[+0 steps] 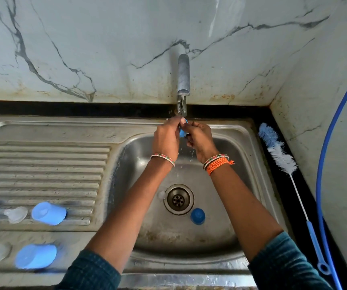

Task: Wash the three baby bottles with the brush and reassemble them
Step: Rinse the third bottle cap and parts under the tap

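Rinsing under running tap (182,80)
Left hand (165,139) and right hand (199,139) both grip a small blue part (182,132); brush (281,158) lies beside sink (250,164)

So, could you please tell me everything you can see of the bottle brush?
The brush lies untouched on the black counter right of the sink, beside the wall. Its fluffy head, blue at the tip and white below, points away from the person. A thin white wire stem runs from the head to a long light-blue plastic handle ending in a hanging loop near the front edge. A blue hose curves alongside it. Neither hand is near it.
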A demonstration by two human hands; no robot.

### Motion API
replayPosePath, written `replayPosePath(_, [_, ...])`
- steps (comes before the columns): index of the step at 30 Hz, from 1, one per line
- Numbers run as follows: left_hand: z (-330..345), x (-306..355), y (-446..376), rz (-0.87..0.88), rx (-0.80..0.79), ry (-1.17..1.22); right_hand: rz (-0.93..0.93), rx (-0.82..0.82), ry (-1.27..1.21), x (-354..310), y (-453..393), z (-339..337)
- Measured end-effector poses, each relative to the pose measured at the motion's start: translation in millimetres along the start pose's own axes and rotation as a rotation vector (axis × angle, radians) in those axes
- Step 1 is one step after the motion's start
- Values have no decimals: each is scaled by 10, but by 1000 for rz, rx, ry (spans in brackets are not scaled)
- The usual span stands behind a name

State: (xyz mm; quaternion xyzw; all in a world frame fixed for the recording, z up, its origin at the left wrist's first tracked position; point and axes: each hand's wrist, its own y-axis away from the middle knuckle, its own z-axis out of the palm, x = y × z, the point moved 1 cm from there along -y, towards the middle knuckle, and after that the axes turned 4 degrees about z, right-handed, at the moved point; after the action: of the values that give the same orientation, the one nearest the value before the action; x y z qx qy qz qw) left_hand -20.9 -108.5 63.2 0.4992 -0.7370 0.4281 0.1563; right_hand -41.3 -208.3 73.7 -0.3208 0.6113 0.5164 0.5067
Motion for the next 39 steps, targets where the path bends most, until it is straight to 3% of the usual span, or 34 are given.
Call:
replayPosePath(3, [-36,-36,15,135,21,57,45,74,7,-19,-15,23])
replayPosePath(6, [-24,-5,-7,60,99,141,103,124,8,-37,-11,20])
replayPosePath(9, [-5,39,-9,-197,123,274,120,21,36,-85,16,104])
replayPosePath(12, [101,59,56,-653,-116,411,59,-2,85,-89,-3,207])
replayPosePath(15, [136,37,34,-1046,-221,901,-181,10,321,70,-29,257])
replayPosePath(18, [90,-23,-40,-1170,-240,1298,-509,36,714,208,-20,141])
replayPosePath(21, [12,-68,-127,-1161,-183,1374,-639,32,935,236,45,-2])
replayPosePath(25, [-36,-49,-198,-1068,-320,1152,-613,-133,1176,135,106,-236])
replayPosePath(29, [-31,-21,-232,-1052,-414,1034,-867,38,1584,47,35,-433])
replayPosePath(32, [-10,0,-286,-1033,-431,977,-826,37,1494,159,114,-366])
replayPosePath(36, [44,-3,-250,-1019,-414,932,-388,-175,1182,296,244,-249])
replayPosePath(38, [76,-30,-239,-1011,-415,898,-420,-166,1237,285,205,-289])
replayPosePath(39, [85,-41,-240,-1017,-415,883,-526,-99,1329,258,168,-331])
